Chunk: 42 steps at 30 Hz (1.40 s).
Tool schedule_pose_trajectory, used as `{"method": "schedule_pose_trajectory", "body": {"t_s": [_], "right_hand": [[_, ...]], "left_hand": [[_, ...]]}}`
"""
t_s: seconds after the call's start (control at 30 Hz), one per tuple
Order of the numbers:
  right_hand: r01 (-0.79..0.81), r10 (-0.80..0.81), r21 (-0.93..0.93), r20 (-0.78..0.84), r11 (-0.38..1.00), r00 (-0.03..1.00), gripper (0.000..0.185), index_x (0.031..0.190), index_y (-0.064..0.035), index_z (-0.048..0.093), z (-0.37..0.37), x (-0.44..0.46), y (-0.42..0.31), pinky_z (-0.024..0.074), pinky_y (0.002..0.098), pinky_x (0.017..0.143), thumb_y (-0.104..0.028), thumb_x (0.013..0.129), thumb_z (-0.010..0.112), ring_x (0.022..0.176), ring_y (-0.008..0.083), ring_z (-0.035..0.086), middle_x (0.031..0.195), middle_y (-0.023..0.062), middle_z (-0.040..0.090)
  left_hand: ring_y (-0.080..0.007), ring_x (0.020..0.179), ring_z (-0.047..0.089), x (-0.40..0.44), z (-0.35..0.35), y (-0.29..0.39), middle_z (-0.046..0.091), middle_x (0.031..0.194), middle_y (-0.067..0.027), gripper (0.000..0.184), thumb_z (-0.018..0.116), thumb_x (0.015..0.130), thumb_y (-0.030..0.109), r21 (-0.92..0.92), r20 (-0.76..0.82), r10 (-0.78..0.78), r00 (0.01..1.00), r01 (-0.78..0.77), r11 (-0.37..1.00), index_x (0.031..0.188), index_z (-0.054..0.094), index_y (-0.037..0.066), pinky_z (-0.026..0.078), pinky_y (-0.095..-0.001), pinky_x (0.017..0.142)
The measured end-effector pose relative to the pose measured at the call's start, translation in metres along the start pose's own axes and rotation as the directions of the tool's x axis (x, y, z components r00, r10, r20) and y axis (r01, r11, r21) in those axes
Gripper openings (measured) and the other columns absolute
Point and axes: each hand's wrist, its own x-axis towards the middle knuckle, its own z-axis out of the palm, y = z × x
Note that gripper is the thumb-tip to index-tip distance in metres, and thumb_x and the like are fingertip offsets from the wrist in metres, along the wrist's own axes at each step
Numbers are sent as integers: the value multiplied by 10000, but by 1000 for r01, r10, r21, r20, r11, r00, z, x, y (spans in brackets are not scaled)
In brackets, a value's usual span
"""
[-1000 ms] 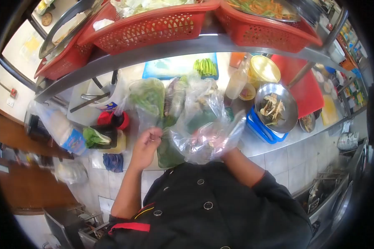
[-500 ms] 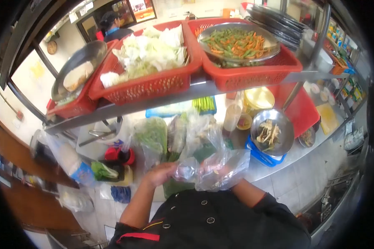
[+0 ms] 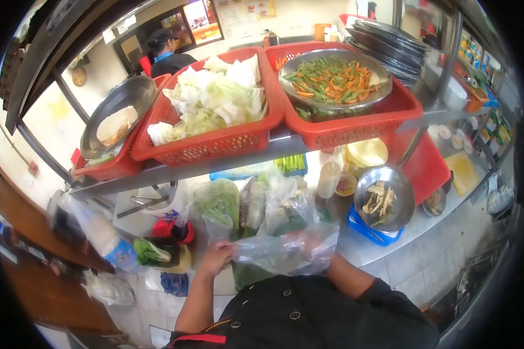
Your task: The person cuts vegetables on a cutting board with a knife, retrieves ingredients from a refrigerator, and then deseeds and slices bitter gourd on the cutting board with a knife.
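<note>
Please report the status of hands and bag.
Left hand pinching transparent, wrinkled plastic bag by edge. Right hand behind or inside it, unclear. Clear bag of green leaves just beyond.

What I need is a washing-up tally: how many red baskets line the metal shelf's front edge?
3: left basket under an oval pan, middle basket holding pale leaves, right basket under a metal dish. Others may be hidden behind.

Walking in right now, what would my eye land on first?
Probably the middle red basket on the raised shelf, heaped with pale leaves. Just right of it, a metal dish of green and orange vegetables rests in another red basket. Below, the left hand grips one end of a clear plastic bag, before a dark shirt.
</note>
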Motion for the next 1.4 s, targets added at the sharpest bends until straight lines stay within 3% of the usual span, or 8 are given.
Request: {"method": "schedule_pose_trajectory", "body": {"t_s": [0.07, 0.2, 0.3, 0.5, 0.9, 1.17, 1.33, 1.4], "right_hand": [[62, -57, 67, -75, 996, 996, 288, 1044, 15, 604, -6, -13, -20, 531, 333, 699, -156, 816, 647, 822, 225, 652, 909, 115, 642], [118, -73, 93, -386, 989, 919, 265, 1063, 16, 588, 18, -54, -100, 522, 325, 501, -80, 817, 589, 701, 268, 670, 846, 113, 624], [123, -99, 50, -343, 991, 934, 266, 1066, 17, 583, 33, -65, -119, 477, 316, 409, -76, 817, 575, 649, 299, 663, 836, 122, 629], [-312, 315, -124, 4, 942, 949, 417, 1205, 22, 546, 56, -35, -60, 485, 277, 568, -140, 825, 601, 717, 201, 634, 868, 107, 647], [-421, 429, -260, -27, 869, 903, 205, 914, -14, 618, 45, -14, -9, 483, 290, 619, -211, 855, 623, 693, 147, 600, 806, 66, 628], [-307, 344, -682, -87, 663, 935, 311, 993, -48, 661, 46, -24, -48, 462, 283, 616, -334, 884, 610, 715, 106, 566, 846, 40, 648], [-322, 326, -448, -72, 834, 943, 289, 964, -62, 672, 57, -19, -27, 456, 278, 611, -331, 880, 605, 705, 92, 560, 805, 8, 645], [-302, 342, -748, -106, 591, 934, 254, 923, -65, 679, 58, -16, -26, 463, 286, 613, -305, 869, 616, 689, 94, 561, 776, 4, 641]], "left_hand": [[-122, 664, 576, -2, -13, -4, 655, 777, -24, 186, 674, 838, 197, -85, -309, 74, 948, -105, 991, 838, 663, 11, 464, -279, 630], [-118, 630, 575, -18, -38, 0, 645, 740, -37, 169, 661, 832, 176, 146, -474, 163, 865, -106, 984, 814, 660, 8, 465, -279, 592], [-152, 622, 595, -29, -30, 15, 643, 704, -61, 171, 668, 814, 189, 316, -565, 212, 797, -28, 948, 828, 663, 18, 477, -302, 609], [-164, 719, 598, -3, 71, 5, 631, 778, -90, 249, 684, 809, 266, 517, -221, 364, 905, -208, 831, 857, 628, 29, 476, -311, 666], [-109, 678, 449, -6, 84, 25, 516, 703, -18, 282, 697, 835, 297, 440, 407, 187, 894, -371, 818, 780, 538, 71, 408, -286, 618], [-99, 753, 547, 2, 65, -15, 578, 792, 1, 194, 685, 847, 183, -254, 103, 102, 989, -73, 964, 769, 564, 52, 455, -259, 681], [-97, 744, 552, 0, 90, -4, 586, 811, -12, 143, 665, 845, 142, 113, -38, 170, 985, -165, 980, 776, 568, 62, 460, -254, 674], [-96, 732, 552, 1, 96, -5, 587, 801, -13, 133, 662, 840, 134, 175, -8, 209, 978, -205, 963, 776, 566, 67, 461, -251, 669]]}}
